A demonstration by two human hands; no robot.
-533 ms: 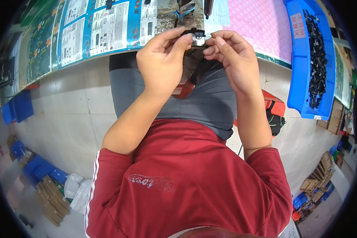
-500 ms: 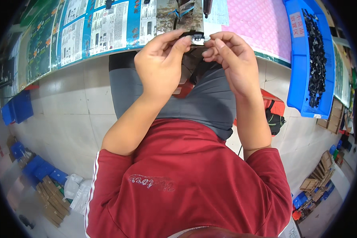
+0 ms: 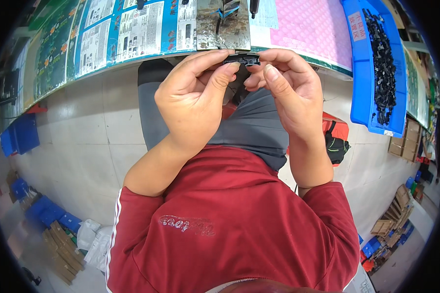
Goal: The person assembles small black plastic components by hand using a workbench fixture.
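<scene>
A small, slim black plastic part (image 3: pixel 245 59) hangs level just off the near edge of the table. My left hand (image 3: pixel 193 97) pinches its left end between thumb and fingers. At its right end is my right hand (image 3: pixel 296 90), index fingertip touching or very close to the part. The right thumb stands apart from that finger, and the other right fingers curl beneath. Beyond the hands, a stained metal plate fixture (image 3: pixel 223 29) with blue-edged pieces sits at the table edge. The underside of the part is hidden.
Printed sheets (image 3: pixel 139 31) cover the table on the left; pink bubble wrap (image 3: pixel 313 27) lies on the right. A blue bin (image 3: pixel 359 93) of small black parts stands at far right. A dark tool tip (image 3: pixel 253 7) hangs behind the fixture. A red item (image 3: pixel 338 128) is beside my leg.
Both hands have come slightly nearer to my body with the black part. The part has turned: its pale, shiny face no longer shows, and a dark side faces me. The right fingers have spread somewhat.
</scene>
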